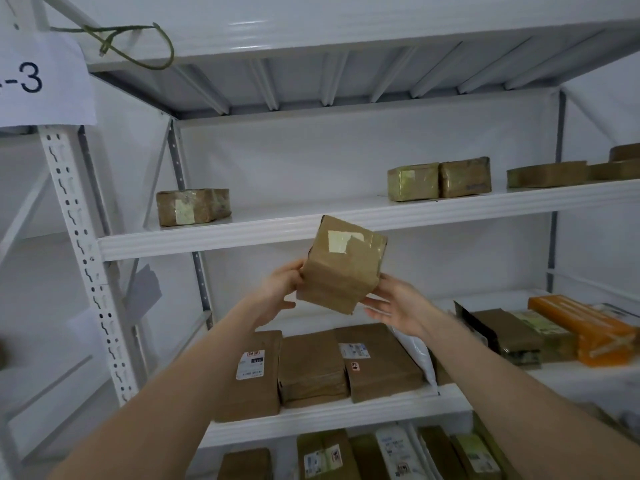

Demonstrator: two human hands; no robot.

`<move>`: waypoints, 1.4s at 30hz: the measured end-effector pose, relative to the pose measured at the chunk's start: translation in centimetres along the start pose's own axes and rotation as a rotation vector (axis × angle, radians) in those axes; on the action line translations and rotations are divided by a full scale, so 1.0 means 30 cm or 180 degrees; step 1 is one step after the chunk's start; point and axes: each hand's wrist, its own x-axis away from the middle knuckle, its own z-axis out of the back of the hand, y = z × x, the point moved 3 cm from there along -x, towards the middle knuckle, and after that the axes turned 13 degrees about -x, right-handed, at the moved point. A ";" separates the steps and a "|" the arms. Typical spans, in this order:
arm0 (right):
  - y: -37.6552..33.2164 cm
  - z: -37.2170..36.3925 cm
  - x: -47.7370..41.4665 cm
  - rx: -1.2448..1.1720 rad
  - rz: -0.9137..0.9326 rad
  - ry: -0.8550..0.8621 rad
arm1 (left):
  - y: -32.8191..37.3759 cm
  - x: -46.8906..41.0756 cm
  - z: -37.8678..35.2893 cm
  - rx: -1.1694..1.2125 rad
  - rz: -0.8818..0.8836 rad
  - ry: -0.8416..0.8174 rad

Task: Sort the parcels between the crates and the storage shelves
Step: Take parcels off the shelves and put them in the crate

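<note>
The parcel (343,268) is a squat box wrapped in brown paper under glossy tape, with a pale, torn label on its upturned face, and it is tilted so one corner points down. It hangs in the air between the two grips: the left grip (278,292) curls round its lower left edge, while the right grip (398,308) lies flat with straight fingers touching its lower right corner. Just above and beyond both grips runs a shelf (207,240) edge.

Left hand (277,293) grips brown parcel (343,268), right hand (398,308) flat against it — tilted, before shelf (207,241) edge.
</note>
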 end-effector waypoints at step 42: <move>0.411 0.183 0.071 0.0284 -0.0861 -0.0184 | -0.494 0.137 -0.240 0.1084 0.1361 -0.0190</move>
